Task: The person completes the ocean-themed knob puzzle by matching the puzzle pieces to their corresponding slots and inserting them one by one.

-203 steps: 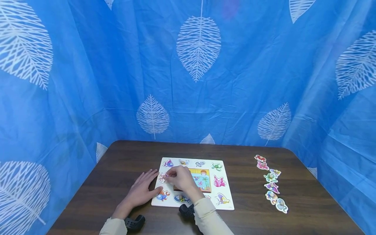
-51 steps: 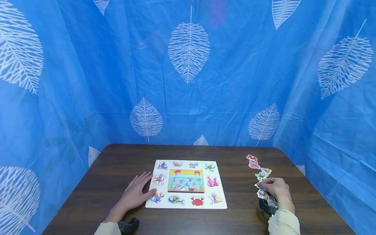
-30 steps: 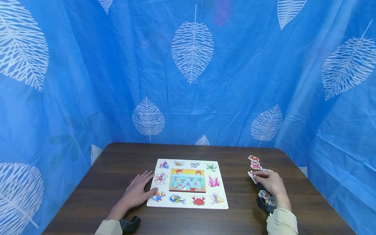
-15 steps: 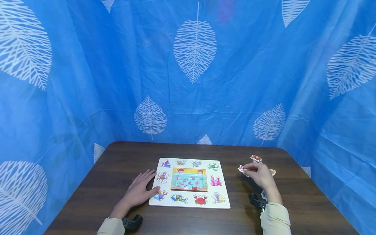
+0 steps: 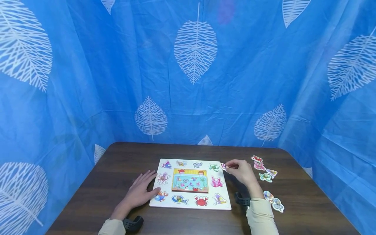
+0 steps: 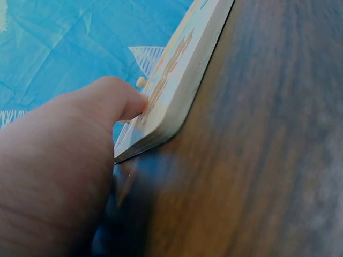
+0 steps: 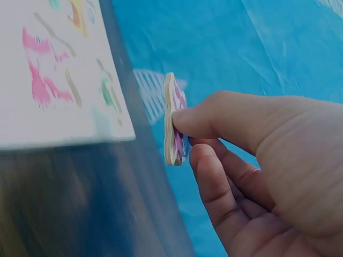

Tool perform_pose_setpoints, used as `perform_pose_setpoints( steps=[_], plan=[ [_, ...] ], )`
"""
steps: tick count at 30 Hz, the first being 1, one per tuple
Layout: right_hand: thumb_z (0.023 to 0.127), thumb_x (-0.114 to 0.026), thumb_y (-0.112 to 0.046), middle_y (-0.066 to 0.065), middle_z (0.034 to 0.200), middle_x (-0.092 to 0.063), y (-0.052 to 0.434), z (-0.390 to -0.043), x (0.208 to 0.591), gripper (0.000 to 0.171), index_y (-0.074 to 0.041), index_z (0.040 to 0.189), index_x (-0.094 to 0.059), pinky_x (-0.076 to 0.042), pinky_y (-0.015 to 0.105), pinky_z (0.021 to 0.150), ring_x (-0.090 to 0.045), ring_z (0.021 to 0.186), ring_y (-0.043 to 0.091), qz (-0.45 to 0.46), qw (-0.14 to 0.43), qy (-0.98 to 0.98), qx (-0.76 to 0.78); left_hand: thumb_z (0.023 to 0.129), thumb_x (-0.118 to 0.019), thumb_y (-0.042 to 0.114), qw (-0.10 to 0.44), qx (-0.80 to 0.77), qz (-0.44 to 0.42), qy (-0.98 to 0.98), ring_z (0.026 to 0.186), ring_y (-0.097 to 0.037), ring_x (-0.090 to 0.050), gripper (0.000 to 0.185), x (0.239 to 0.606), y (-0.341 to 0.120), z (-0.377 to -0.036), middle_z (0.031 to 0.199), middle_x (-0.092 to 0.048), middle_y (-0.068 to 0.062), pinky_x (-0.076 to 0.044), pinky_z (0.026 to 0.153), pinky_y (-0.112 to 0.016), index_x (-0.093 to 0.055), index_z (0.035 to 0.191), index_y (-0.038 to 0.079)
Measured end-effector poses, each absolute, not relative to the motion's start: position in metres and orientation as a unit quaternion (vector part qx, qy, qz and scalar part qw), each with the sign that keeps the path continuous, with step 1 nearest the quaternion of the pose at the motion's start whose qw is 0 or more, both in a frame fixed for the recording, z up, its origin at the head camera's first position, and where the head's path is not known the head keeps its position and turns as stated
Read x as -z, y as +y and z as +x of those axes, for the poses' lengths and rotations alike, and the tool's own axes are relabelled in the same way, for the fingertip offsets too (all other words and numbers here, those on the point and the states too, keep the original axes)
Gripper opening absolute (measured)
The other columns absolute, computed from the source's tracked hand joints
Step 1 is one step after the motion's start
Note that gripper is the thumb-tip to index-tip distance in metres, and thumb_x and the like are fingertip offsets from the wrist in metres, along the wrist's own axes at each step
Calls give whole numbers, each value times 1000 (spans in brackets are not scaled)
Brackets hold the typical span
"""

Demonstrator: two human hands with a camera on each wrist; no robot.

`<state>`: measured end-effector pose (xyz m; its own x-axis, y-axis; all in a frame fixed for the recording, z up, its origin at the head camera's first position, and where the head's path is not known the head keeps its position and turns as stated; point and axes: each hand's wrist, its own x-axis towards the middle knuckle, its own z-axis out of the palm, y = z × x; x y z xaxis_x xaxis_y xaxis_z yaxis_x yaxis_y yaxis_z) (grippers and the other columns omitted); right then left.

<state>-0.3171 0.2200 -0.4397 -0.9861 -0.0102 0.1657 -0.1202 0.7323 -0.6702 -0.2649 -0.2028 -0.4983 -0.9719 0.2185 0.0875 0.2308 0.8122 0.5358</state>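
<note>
A white puzzle board (image 5: 191,205) with sea-animal pictures around an aquarium scene lies on the table. My left hand (image 5: 140,192) is spread at its left edge, fingers straight. In the left wrist view, the thumb (image 6: 115,99) presses on the board's face near a corner. Thumb and fingers of my right hand (image 5: 243,172) pinch a purple-and-pink puzzle piece (image 5: 223,166) by the board's upper right edge, near the green turtle picture (image 5: 214,167). The right wrist view shows this piece (image 7: 169,142) edge-on, raised, its front partly covered by the thumb.
Loose puzzle pieces lie on the right of the dark table (image 5: 299,202): a red one (image 5: 257,159), a pink one (image 5: 259,166), a green turtle (image 5: 265,177) and several others. A blue curtain (image 5: 229,81) with white leaves stands behind. A small knob (image 6: 141,82) rises from the board.
My right hand left the octopus spot on the board, took the purple-and-pink puzzle piece from the loose ones at right, and carried it left to the board's edge. My left hand has stayed put.
</note>
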Motion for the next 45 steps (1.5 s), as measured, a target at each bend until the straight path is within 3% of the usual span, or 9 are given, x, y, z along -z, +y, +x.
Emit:
perform_pose_setpoints(
  steps=[27,45],
  plan=[
    [88,-80,-10,-2,89,-72,119,-345,443,6,-15,93,-79,-47,27,69,-58,77,13,111,58,-906,-404,96,-68,51,14,278,-121,-953,153,-37,-32,73,500,-203,-266,161,-44,-16,-21,126,-60,-50,152,8],
    [89,-79,-11,-1,87,-74,56,-356,456,4,-12,93,-78,-50,27,66,-59,74,10,183,39,-892,-412,95,-70,49,6,283,-112,-953,154,-37,-32,73,497,-201,-264,161,-44,-15,-20,126,-61,-50,152,9]
  ],
)
